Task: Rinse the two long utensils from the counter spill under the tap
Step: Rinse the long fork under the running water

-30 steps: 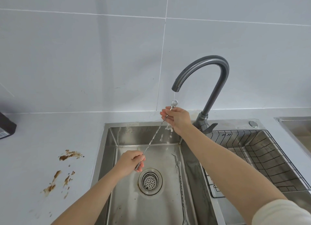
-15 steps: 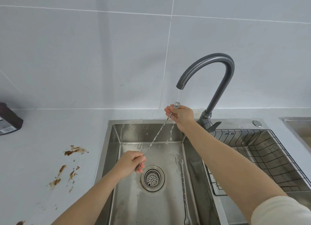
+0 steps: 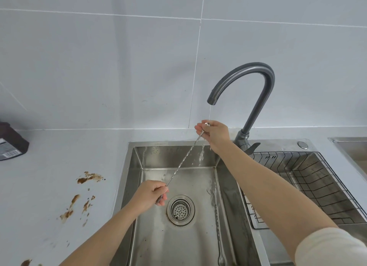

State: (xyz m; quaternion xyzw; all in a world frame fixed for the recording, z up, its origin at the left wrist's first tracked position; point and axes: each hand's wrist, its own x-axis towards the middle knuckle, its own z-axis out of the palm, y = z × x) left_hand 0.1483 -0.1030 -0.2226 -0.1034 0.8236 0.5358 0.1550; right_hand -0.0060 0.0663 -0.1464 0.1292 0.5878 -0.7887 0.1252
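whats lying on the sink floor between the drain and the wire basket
The second long utensil, lengthwise along the right wall of the sink; the head view shows it.

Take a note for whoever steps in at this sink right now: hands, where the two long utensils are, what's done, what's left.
Left hand: grips the lower end of the twisted stirrer.
Right hand: pinches its top end under the tap, where a thin stream is running.
Second long utensil: lies flat in the sink, right of the drain.
Done: both utensils are off the counter, and the first is being rinsed.
Left: finish this one. I cannot tell if the second has been rinsed, so rinse it too.
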